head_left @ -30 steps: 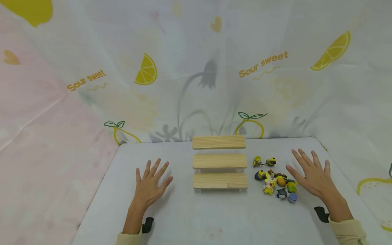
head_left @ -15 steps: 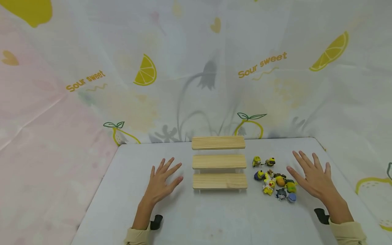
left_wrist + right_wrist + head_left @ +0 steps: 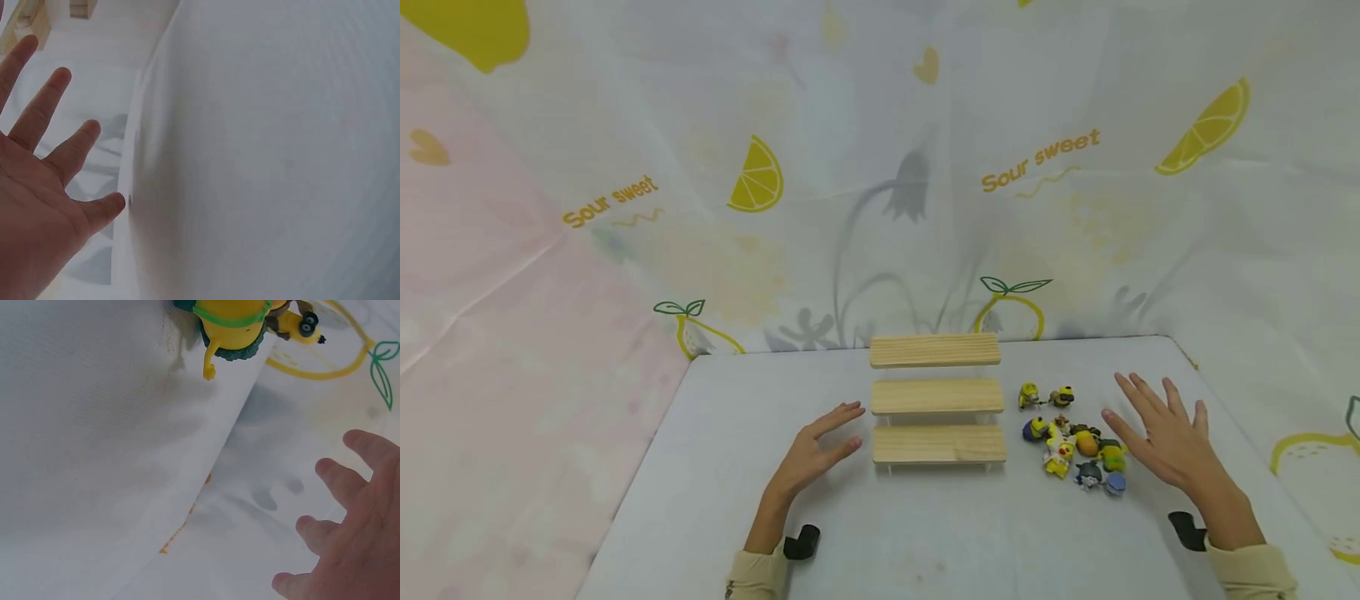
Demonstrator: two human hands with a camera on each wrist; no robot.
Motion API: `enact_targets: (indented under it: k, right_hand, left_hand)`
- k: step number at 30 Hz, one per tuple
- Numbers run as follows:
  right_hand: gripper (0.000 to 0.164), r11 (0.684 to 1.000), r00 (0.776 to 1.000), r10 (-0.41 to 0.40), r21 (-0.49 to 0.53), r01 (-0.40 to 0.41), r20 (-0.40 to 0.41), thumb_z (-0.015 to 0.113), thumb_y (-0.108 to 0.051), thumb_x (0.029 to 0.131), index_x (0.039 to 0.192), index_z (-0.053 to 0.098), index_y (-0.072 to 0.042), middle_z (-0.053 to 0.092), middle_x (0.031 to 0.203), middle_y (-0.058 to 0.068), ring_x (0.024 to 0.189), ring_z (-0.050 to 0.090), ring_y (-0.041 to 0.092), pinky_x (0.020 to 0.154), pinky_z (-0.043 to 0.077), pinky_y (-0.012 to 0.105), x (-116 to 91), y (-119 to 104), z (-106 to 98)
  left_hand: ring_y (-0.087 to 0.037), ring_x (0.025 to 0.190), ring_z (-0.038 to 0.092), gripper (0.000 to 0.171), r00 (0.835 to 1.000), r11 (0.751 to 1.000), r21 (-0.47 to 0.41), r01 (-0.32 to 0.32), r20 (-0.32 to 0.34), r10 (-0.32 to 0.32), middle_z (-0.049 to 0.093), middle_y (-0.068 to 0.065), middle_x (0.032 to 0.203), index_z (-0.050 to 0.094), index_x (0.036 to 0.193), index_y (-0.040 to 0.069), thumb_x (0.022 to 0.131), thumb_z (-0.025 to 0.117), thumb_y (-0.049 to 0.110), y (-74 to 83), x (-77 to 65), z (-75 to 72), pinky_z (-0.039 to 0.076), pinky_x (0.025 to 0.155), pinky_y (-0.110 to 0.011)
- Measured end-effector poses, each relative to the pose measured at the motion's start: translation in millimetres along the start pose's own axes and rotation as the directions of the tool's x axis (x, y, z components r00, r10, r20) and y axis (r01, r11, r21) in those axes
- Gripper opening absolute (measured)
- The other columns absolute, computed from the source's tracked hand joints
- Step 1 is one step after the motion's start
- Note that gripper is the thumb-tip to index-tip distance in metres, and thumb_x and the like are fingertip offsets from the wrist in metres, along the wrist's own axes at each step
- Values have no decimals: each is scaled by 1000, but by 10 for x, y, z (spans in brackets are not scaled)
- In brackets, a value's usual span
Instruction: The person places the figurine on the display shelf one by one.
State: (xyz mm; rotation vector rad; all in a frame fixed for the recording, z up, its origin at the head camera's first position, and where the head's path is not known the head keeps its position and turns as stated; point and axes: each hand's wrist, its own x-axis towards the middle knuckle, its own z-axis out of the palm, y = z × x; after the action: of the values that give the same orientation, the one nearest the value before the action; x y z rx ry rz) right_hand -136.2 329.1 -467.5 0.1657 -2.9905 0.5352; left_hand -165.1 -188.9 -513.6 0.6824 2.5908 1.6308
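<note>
Left hand: from where I stand, the left hand [image 3: 808,458] reaches toward the shelf with its fingers stretched out and holds nothing.
Nearest to it: the wooden shelf [image 3: 938,445], 3 stepped boards on clear supports; the left fingertips are just beside the ends of the lower 2 boards, a small gap between.
Right hand: the right hand [image 3: 1172,437] has its fingers spread, likewise holding nothing.
Toys: small figures sit right of the shelf, between it and the right hand. The green-and-yellow toy [image 3: 1112,457] is nearest the right thumb, apart from it. The grey toy [image 3: 1089,477] and the blue toy [image 3: 1116,484] are at the near edge of the group; 2 yellow toys [image 3: 1028,395] stand a little farther back.
Desk: the white desk [image 3: 925,533] carries shelf and toys.
Behind: a lemon-print cloth [image 3: 880,100].
</note>
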Motion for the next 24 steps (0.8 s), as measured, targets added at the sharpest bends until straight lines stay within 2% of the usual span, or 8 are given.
enact_targets:
  k: [2, 5, 10, 18, 21, 24]
  right_hand:
    - [75, 1000, 1000, -2, 5, 2, 2, 46, -50, 101, 159, 17, -13, 22, 157, 27, 142, -1, 57, 99, -14, 79, -2, 3, -2]
    - [74, 1000, 1000, -2, 9, 2, 5, 46, -50, 101, 159, 17, -13, 22, 157, 28, 141, -1, 57, 98, -15, 78, -6, 8, -2]
    - [73, 1000, 1000, -3, 21, 2, 4, 47, -48, 101, 158, 19, -12, 23, 156, 29, 141, -1, 57, 98, -13, 79, -16, 15, -4]
    - [73, 1000, 1000, 9, 27, -9, 9, 48, -48, 101, 158, 20, -11, 25, 154, 30, 141, 1, 57, 99, -11, 79, -38, 15, 5]
    - [72, 999, 999, 31, 25, -32, 32, 48, -49, 101, 156, 24, -8, 30, 151, 32, 139, 7, 58, 99, -9, 80, -50, 7, -6]
    - [71, 998, 996, 55, 19, -56, 63, 48, -51, 100, 152, 32, -5, 37, 145, 35, 134, 19, 58, 99, -6, 81, -77, 4, -29]
  left_hand:
    - [-35, 143, 30, 45, 1000, 998, -65, 9, 3, -9, 52, -3, 144, 63, 135, 16, 91, 73, 21, -34, 9, 31, 21, 111, -64]
    - [-35, 143, 31, 47, 1000, 996, -89, 20, 14, -18, 54, -3, 143, 64, 134, 17, 89, 76, 19, -73, 21, 70, 15, 111, -68]
    - [-37, 141, 34, 51, 998, 999, 0, 37, 42, -37, 55, 0, 142, 65, 133, 20, 85, 80, 27, -94, 31, 100, 2, 108, -73]
    - [-42, 137, 38, 51, 996, 997, 83, 0, 92, -8, 55, -6, 142, 67, 130, 20, 83, 81, 33, -85, 64, 113, 0, 101, -81]
    - [-42, 137, 39, 51, 995, 996, 90, -7, 98, -2, 55, -6, 142, 68, 130, 20, 83, 81, 34, -73, 77, 104, 0, 100, -82]
    - [-42, 137, 39, 51, 994, 996, 89, -11, 105, 2, 54, -6, 142, 68, 129, 19, 82, 81, 34, -57, 86, 92, 1, 100, -82]
